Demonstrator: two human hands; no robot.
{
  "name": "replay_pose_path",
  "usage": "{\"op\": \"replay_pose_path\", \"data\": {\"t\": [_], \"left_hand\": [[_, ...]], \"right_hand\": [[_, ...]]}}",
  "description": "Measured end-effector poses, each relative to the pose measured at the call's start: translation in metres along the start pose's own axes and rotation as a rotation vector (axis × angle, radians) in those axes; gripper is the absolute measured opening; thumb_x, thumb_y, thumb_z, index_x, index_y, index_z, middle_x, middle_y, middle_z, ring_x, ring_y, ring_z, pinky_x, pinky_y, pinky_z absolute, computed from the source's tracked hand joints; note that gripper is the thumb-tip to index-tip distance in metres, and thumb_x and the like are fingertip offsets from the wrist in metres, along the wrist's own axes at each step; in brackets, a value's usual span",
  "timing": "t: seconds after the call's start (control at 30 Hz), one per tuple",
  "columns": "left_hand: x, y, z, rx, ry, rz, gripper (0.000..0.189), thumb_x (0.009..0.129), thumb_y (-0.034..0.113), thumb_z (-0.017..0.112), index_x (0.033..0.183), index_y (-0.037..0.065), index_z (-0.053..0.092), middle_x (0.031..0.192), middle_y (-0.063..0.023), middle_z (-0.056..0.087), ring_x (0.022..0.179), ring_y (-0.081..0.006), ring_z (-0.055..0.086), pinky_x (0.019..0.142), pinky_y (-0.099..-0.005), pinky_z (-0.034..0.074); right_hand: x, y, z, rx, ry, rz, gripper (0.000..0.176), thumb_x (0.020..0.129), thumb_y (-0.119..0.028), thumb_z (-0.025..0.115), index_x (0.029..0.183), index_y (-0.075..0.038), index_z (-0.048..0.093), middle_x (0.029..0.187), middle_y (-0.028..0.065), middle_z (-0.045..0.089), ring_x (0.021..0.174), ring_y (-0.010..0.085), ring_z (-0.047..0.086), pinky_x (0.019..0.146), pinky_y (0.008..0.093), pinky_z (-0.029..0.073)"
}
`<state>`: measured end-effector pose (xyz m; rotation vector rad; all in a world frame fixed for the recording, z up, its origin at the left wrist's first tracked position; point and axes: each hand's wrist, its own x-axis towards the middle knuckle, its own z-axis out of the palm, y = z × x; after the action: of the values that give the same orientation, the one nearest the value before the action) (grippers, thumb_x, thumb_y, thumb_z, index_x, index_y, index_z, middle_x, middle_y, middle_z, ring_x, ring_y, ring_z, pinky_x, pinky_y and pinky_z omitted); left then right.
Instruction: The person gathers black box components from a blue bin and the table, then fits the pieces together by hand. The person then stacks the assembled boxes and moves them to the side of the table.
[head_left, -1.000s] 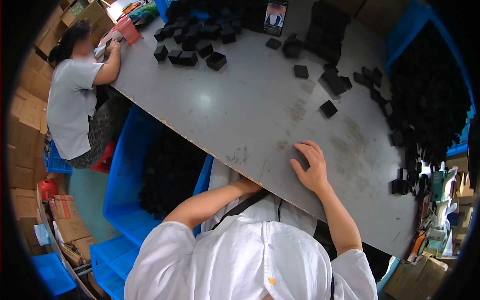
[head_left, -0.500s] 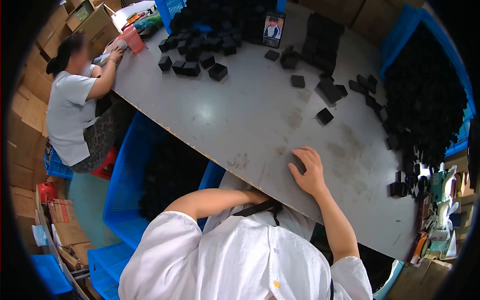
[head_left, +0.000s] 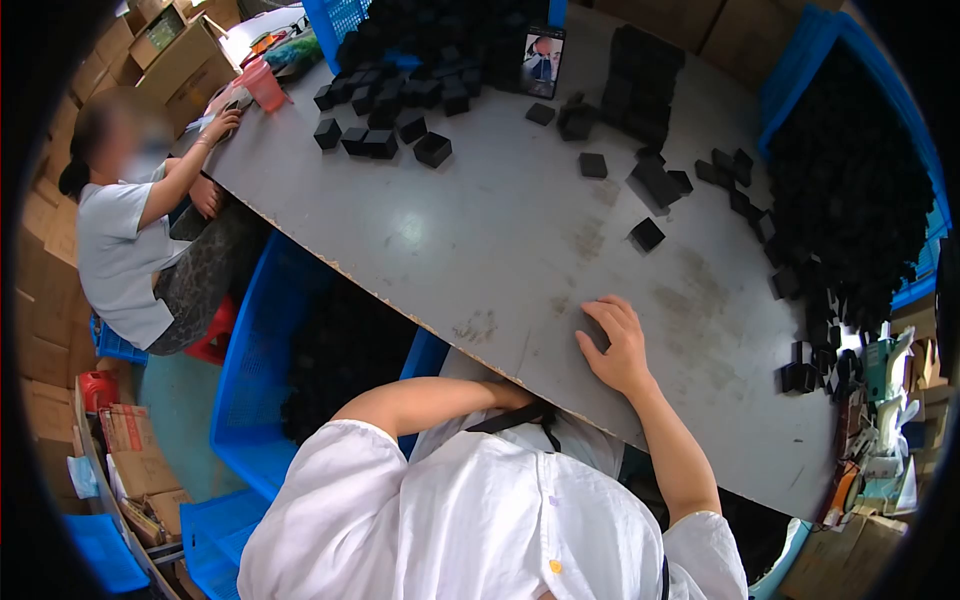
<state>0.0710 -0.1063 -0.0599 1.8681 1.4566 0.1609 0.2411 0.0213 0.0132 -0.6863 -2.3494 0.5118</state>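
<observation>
My right hand (head_left: pixel 615 345) rests palm down on the grey table (head_left: pixel 480 240), thumb apart from the fingers, with nothing in it. A single black box (head_left: pixel 647 235) lies on the table beyond that hand. My left forearm (head_left: pixel 430 405) crosses in front of my body. At the table's front edge the left wrist (head_left: pixel 512 394) shows, but its fingers are hidden. Another small black box (head_left: pixel 433 150) sits at the front of a group of similar boxes.
Black pieces fill a blue crate (head_left: pixel 770 95) at right and another blue crate (head_left: pixel 235 400) below the table edge. A phone (head_left: pixel 542 62) stands upright at the back. A co-worker (head_left: pixel 125 240) sits at left near a pink container (head_left: pixel 263 85).
The co-worker has leaned back to the left, and one of their hands has dropped toward their lap. The picture on the phone differs. My hands stay in place.
</observation>
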Motion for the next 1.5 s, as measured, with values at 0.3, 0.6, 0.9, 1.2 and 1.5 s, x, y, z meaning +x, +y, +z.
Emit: {"op": "replay_pose_path", "data": {"t": [0.3, 0.6, 0.9, 1.2, 1.5], "left_hand": [[-0.004, -0.005, -0.01, -0.01, -0.219, 0.114, 0.043, 0.094, 0.024, 0.045, 0.131, 0.003, 0.053, 0.131, -0.0205, 0.054, 0.121, -0.0379, 0.051, 0.105, -0.0437, 0.038], [-0.095, -0.022, -0.154, -0.181, -0.549, 0.016, 0.045, 0.093, 0.023, 0.054, 0.132, 0.002, 0.052, 0.129, -0.017, 0.058, 0.12, -0.0312, 0.055, 0.101, -0.0395, 0.043], [0.054, -0.154, -0.229, 0.344, 1.232, -0.186, 0.035, 0.078, 0.016, 0.072, 0.106, 0.005, 0.056, 0.129, -0.0176, 0.05, 0.115, -0.037, 0.05, 0.097, -0.0422, 0.042], [0.079, 0.018, -0.12, -0.323, 0.519, 0.586, 0.082, 0.068, 0.016, 0.083, 0.138, 0.01, 0.041, 0.129, -0.0153, 0.05, 0.116, -0.0363, 0.051, 0.095, -0.0422, 0.047], [0.085, 0.04, -0.108, 0.226, 0.401, 0.58, 0.07, 0.073, 0.02, 0.078, 0.135, 0.006, 0.049, 0.14, -0.0152, 0.044, 0.12, -0.0327, 0.05, 0.097, -0.0398, 0.046]], "right_hand": [[0.006, 0.016, -0.009, 0.014, 0.074, 0.083, 0.036, 0.073, -0.007, 0.073, 0.108, -0.004, 0.065, 0.11, 0.0119, 0.064, 0.112, 0.0342, 0.055, 0.096, 0.0432, 0.045], [0.076, 0.12, -0.008, -0.348, 0.178, 0.245, 0.041, 0.086, -0.017, 0.066, 0.124, -0.006, 0.057, 0.131, 0.0198, 0.052, 0.125, 0.0395, 0.044, 0.105, 0.0477, 0.035], [0.081, 0.07, 0.006, -0.028, 0.1, 0.22, 0.034, 0.083, -0.008, 0.069, 0.115, -0.006, 0.06, 0.124, 0.0162, 0.056, 0.114, 0.0371, 0.052, 0.097, 0.0432, 0.043], [0.035, 0.021, -0.018, 0.141, -0.083, -0.176, 0.043, 0.077, -0.017, 0.074, 0.114, 0.0, 0.059, 0.125, 0.0176, 0.055, 0.124, 0.0384, 0.047, 0.104, 0.0491, 0.04], [-0.018, 0.109, -0.109, -0.348, 0.155, 0.398, 0.055, 0.088, -0.035, 0.064, 0.136, -0.014, 0.047, 0.139, 0.0181, 0.044, 0.132, 0.0411, 0.035, 0.111, 0.053, 0.026]]}}
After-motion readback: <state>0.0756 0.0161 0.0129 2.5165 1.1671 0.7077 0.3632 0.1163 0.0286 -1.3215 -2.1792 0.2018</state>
